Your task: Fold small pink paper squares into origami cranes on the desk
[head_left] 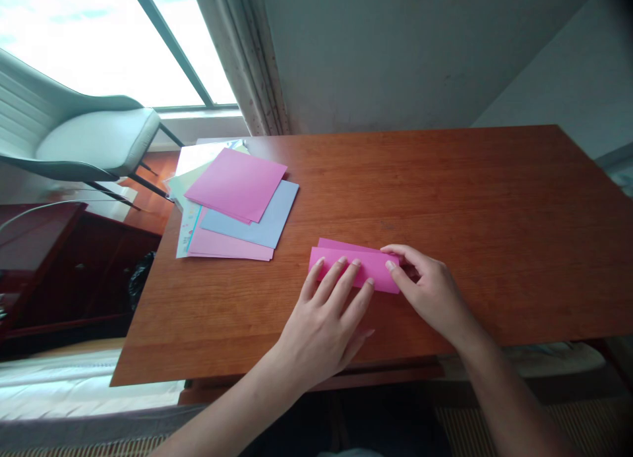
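Note:
A bright pink sheet of paper (331, 258), folded over into a long narrow strip, lies on the wooden table in front of me. Its back layer shows a little beyond the upper edge of the front one. My left hand (329, 322) rests on the strip with its fingers spread and the fingertips pressing the paper. At the strip's right end, my right hand (425, 282) pinches the paper between thumb and forefinger. The other fingers of that hand curl underneath and are partly hidden.
On the table (420, 186), at the left, lies a fanned pile of pink paper (240, 183), blue paper (267, 223) and paler sheets. A pale chair (99, 140) stands beyond the left edge, near a window. The curtain (242, 55) and wall border the far side.

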Motion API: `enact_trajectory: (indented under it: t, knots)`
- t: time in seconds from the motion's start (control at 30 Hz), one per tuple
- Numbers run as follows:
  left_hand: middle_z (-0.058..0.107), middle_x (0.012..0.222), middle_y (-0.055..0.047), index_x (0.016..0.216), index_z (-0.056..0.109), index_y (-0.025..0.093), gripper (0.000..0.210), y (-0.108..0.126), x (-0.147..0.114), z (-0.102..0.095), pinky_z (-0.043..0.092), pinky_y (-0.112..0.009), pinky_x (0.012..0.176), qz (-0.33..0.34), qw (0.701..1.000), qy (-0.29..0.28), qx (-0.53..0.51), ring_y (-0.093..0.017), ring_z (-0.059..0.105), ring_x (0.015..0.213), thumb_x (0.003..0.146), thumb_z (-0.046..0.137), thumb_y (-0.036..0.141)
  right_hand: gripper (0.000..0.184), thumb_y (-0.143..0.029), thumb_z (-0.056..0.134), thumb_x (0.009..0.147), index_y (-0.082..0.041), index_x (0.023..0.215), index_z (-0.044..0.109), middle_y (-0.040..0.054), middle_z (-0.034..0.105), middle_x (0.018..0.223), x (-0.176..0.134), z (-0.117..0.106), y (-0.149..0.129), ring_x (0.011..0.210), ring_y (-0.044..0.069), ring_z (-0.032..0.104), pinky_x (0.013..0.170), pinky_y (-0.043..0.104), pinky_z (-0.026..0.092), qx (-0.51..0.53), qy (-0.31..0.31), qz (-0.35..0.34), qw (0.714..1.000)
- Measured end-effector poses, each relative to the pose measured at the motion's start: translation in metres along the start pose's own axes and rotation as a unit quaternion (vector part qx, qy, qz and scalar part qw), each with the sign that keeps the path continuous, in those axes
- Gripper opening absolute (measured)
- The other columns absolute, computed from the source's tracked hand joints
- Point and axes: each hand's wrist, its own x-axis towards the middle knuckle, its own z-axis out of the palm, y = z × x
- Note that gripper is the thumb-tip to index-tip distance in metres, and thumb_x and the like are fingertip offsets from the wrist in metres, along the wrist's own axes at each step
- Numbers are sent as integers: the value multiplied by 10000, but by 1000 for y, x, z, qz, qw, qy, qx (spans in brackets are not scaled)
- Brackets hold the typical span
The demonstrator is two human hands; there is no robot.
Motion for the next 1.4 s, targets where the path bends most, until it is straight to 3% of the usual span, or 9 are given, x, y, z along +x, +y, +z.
enact_trajectory:
  t: [0.13,0.23,0.47,0.63,0.9,1.1,1.3,1.4]
  knots:
    - [369,1597,-165,1486,454,184,604,3,-1,3,213,-609,1212,1,1000,-20,11,-382,325,1477,981,465,516,219,-270,528,952,-220,1124,654,102,699,1135,3,-3,5,1046,277,658,920,456,554,-119,58,-84,988]
    - [363,1600,-166,1498,436,184,636,4,-1,5,203,-603,1211,1,999,-29,20,-386,313,1481,976,461,547,268,-243,557,927,-212,1182,632,121,678,1166,5,-5,8,1108,312,620,989,512,510,-201,56,-127,970]
    - [395,1583,-164,1507,414,177,653,2,5,7,187,-598,1214,3,999,-48,26,-371,329,1475,980,436,562,421,-319,671,873,-186,1264,587,140,677,1136,7,-11,1,1054,341,626,905,513,534,-304,-15,-131,944]
    - [410,1576,-155,1495,434,184,630,1,5,8,189,-598,1214,0,998,-49,26,-368,360,1457,974,471,537,256,-279,651,876,-214,1123,625,129,688,1023,11,-9,-3,954,329,633,820,499,533,-338,-25,-149,929]
    - [404,1579,-159,1498,428,182,633,2,5,9,201,-593,1211,-5,998,-53,17,-367,357,1460,976,465,538,132,-235,681,845,-234,955,608,89,659,932,17,-8,-6,900,290,613,800,459,536,-319,-45,-138,937]
    - [404,1578,-164,1495,431,175,630,2,5,10,205,-592,1210,-6,999,-52,11,-365,356,1462,976,473,529,171,-219,720,807,-237,876,564,72,639,914,19,-8,-6,892,279,595,798,444,535,-289,-60,-109,949]
    - [406,1578,-160,1491,439,181,622,1,5,11,195,-594,1215,-9,999,-43,6,-364,362,1459,975,477,525,244,-192,689,817,-235,1021,563,58,671,967,15,-5,-2,899,262,627,815,432,539,-219,-50,-70,972]
    - [400,1582,-157,1499,427,172,619,2,4,12,194,-598,1215,-8,999,-39,-2,-367,346,1467,987,452,520,166,-218,682,829,-238,964,588,51,676,941,13,-5,-2,886,252,637,787,403,537,-191,-35,-56,979]
